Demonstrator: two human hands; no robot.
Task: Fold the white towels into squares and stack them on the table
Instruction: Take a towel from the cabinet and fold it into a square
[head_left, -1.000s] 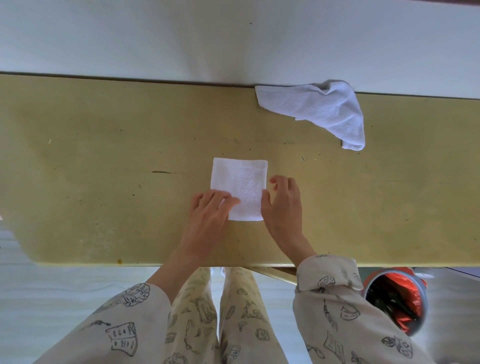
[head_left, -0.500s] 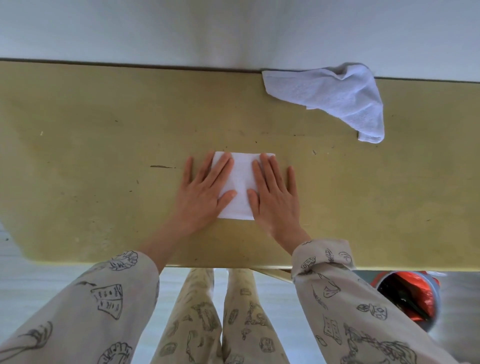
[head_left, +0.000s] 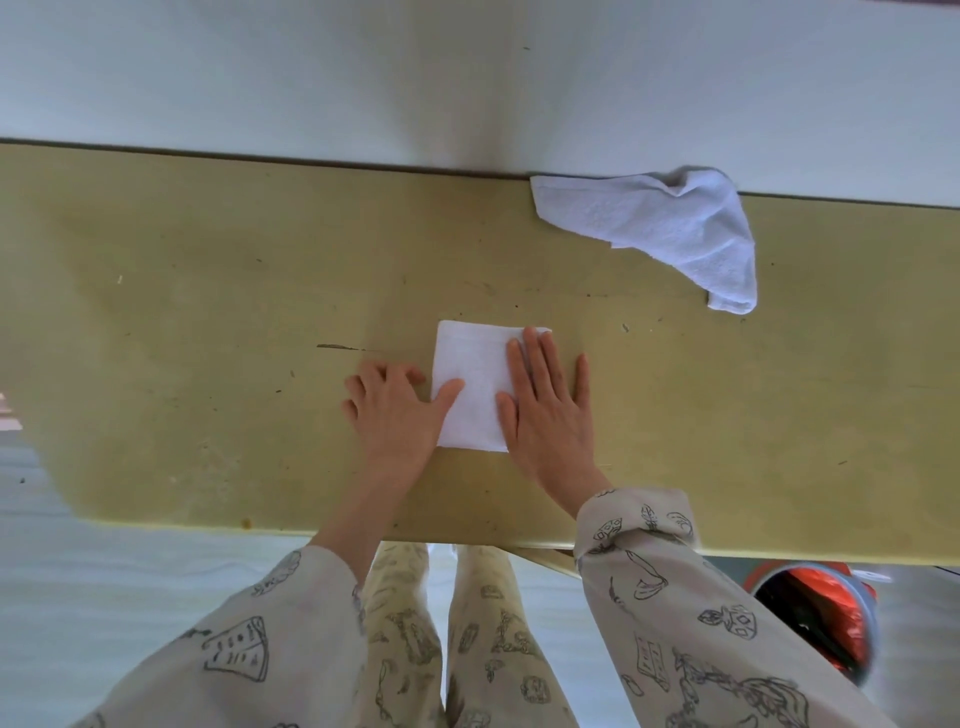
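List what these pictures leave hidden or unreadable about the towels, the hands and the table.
Head view only:
- Folded towel: its right part lies under the right hand, so the full outline and layer count cannot be seen.
- Left hand: fingertips curl down at the towel's left edge; whether they pinch it is unclear.
- Unfolded towel: bunched, inner folds hidden.
- Table: cut off by both side edges.
- Bin: partly behind the sleeve, contents blurred.
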